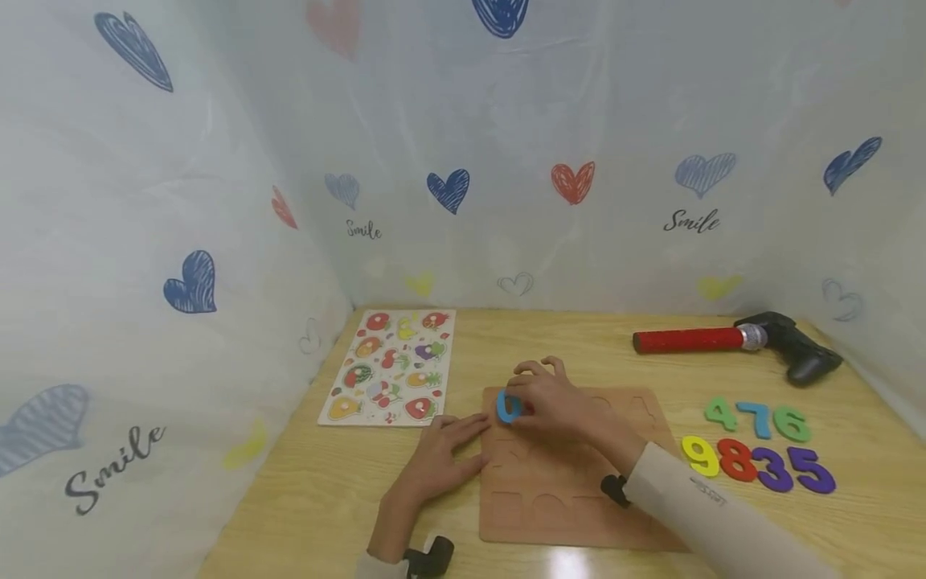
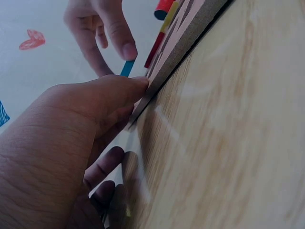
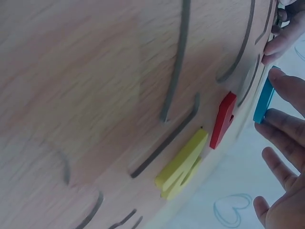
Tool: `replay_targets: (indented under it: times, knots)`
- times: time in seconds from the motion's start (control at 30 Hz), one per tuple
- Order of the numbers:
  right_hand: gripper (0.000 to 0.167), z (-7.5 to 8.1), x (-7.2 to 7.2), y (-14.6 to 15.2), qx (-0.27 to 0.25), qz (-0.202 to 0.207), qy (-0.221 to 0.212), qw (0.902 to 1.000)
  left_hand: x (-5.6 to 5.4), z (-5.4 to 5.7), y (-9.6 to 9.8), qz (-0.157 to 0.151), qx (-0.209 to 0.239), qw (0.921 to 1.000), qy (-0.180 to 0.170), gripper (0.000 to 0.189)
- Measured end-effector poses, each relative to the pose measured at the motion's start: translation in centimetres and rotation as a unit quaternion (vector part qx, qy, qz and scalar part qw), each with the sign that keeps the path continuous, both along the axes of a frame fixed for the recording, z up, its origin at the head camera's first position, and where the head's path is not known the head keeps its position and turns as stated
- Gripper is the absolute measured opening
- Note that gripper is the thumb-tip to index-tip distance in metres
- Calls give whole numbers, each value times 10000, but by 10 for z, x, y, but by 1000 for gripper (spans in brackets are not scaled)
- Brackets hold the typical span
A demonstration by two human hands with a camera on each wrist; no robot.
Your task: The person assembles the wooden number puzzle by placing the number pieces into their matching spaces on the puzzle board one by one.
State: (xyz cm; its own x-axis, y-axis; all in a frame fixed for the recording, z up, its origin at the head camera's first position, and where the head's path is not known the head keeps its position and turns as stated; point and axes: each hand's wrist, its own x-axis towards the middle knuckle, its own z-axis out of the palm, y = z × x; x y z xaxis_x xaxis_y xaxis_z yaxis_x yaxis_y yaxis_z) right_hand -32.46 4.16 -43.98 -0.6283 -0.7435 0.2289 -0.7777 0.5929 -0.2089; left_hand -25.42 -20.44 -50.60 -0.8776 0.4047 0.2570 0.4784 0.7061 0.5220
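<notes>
My right hand (image 1: 553,400) pinches a blue number 0 (image 1: 502,408) between thumb and fingers, over the upper left corner of the wooden number board (image 1: 564,524). In the right wrist view the blue piece (image 3: 263,102) stands on edge near the board's rim. My left hand (image 1: 436,460) lies on the table with its fingers extended, thumb and index fingertips at the board's left edge. A red piece (image 3: 222,119) and a yellow piece (image 3: 183,164) sit on the board; in the head view the right hand hides them. Shallow number-shaped recesses mark the rest of the board.
Right of the board lie loose numbers, among them a green 4 (image 1: 720,413), yellow 9 (image 1: 700,457) and purple 5 (image 1: 811,470). Behind them is a red-handled tool with a black head (image 1: 698,340). A fruit picture board (image 1: 391,366) lies at the back left.
</notes>
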Motion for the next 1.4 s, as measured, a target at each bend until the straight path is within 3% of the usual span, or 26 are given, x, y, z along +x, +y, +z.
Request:
replay_targets:
  times: [0.3,0.93,1.4]
  knots:
    - [37,-2,-1,-4,333,-223,-49,9992,-2,0,5,-105,61,9999,-45,51]
    - [31,-4,-1,-3,698,-369,-66,9969,-4,1,10,-146,42,9999,-78,52]
    - [37,0,4,0,514,-209,57,9984,0,0,0,13,109,9999,-122,50]
